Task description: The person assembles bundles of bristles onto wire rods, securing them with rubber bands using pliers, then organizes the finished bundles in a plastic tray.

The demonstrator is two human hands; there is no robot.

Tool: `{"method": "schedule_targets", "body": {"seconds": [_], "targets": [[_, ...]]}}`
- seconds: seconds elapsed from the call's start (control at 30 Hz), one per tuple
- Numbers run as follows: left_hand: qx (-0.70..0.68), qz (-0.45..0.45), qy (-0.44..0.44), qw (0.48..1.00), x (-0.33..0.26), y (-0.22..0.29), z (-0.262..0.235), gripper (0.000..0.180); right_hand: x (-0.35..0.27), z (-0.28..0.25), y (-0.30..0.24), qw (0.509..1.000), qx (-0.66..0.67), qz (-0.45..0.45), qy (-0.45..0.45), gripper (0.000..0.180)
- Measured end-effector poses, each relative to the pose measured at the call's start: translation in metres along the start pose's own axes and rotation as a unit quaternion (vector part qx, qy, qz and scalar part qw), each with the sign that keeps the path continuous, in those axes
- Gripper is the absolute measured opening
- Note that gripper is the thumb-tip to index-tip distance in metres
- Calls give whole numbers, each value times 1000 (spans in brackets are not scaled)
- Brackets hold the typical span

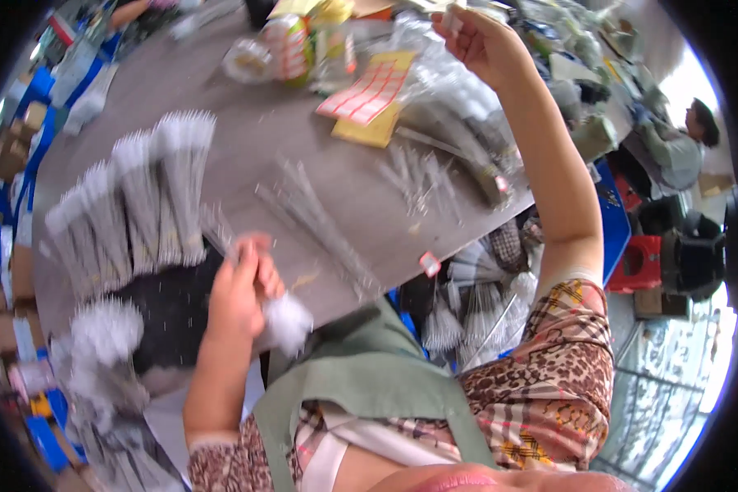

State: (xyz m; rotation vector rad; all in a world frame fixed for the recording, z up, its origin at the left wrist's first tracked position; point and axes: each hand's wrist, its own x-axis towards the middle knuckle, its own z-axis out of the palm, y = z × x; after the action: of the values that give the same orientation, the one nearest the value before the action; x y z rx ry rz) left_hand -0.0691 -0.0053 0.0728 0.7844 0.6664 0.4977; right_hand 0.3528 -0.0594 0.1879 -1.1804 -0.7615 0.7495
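My left hand [242, 291] is closed around a small bundle of thin sticks; their pale tips show above the fingers and a white fluffy end [287, 324] hangs below. It is held over the near edge of the grey table [262, 123]. My right arm reaches far out, and my right hand [484, 45] has its fingers pinched on a small white thing [451, 18], too blurred to name. Loose thin clear sticks [328, 225] lie between the hands. Left of them, several bundles of white-tipped sticks [172, 184] lie side by side.
A can [287, 51], a jar [333, 61] and a tape roll [248, 62] stand at the back. Red-and-white label sheets [369, 94] lie beside clear plastic bags [443, 61]. A black mat [168, 316] lies near left. Another person [672, 152] sits at far right, near a red stool [635, 262].
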Motion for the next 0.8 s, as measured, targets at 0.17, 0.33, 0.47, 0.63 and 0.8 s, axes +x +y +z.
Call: {"method": "schedule_targets", "body": {"seconds": [0.17, 0.33, 0.47, 0.63, 0.8], "targets": [[-73, 10, -70, 995, 22, 16, -7, 34, -94, 112, 59, 934, 151, 214, -243, 24], [-122, -17, -58, 991, 9, 20, -11, 41, -178, 166, 106, 890, 115, 369, -244, 19], [-159, -30, -26, 986, -5, 8, -32, 42, -212, 183, 143, 851, 143, 437, -255, 14], [-175, -22, -22, 984, -17, 2, -54, 30, -241, 202, 148, 817, 193, 459, -291, 16], [-346, -33, -61, 936, -17, 7, -68, 22, -262, 219, 146, 866, 235, 397, -191, 29]]}}
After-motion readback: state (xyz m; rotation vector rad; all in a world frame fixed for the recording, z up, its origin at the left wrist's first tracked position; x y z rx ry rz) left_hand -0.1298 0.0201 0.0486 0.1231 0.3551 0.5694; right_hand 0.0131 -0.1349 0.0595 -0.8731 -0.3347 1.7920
